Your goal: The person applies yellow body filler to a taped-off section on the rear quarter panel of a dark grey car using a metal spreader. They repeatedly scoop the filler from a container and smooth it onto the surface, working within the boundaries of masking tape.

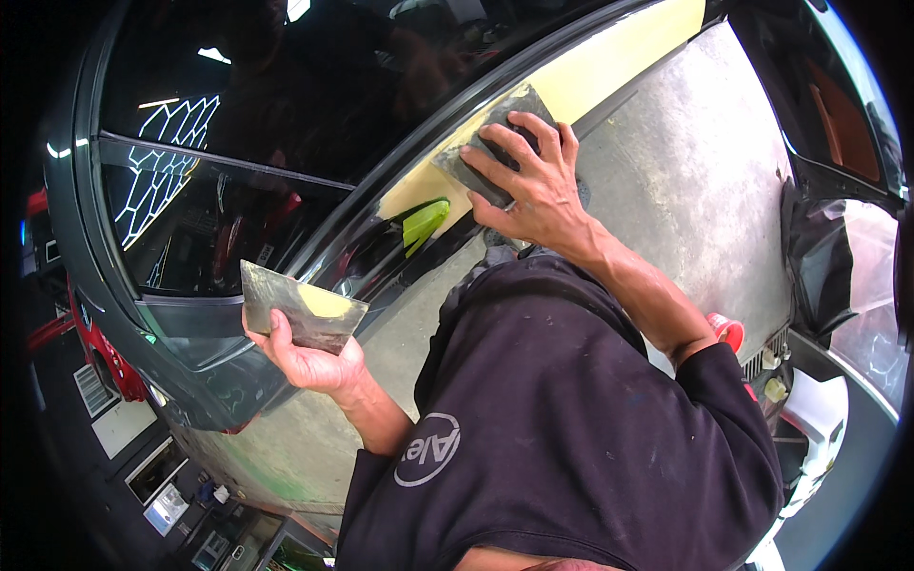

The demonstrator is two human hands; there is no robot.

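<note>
My left hand [312,365] grips a thin flat metal plate [278,306] by its lower edge, thumb on top. A dab of yellow body filler [327,303] lies on that plate. My right hand [545,200] presses a dark, flat, flexible-looking spreader [464,173] against the side of a dark car, fingers spread over its back. Pale yellow filler [619,59] coats a long strip of the car's side below the windows. Just left of the spreader, a lime-green piece [426,226], perhaps tape or a cover, sits at the door handle's place.
Dark car windows [238,190] reflect hexagon-shaped lights. Grey concrete floor [695,143] stretches beside the car. A red round container [725,331] and a white car part [816,414] are to my right. Black sheeting [821,271] hangs at the far right. A red vehicle [100,347] stands at left.
</note>
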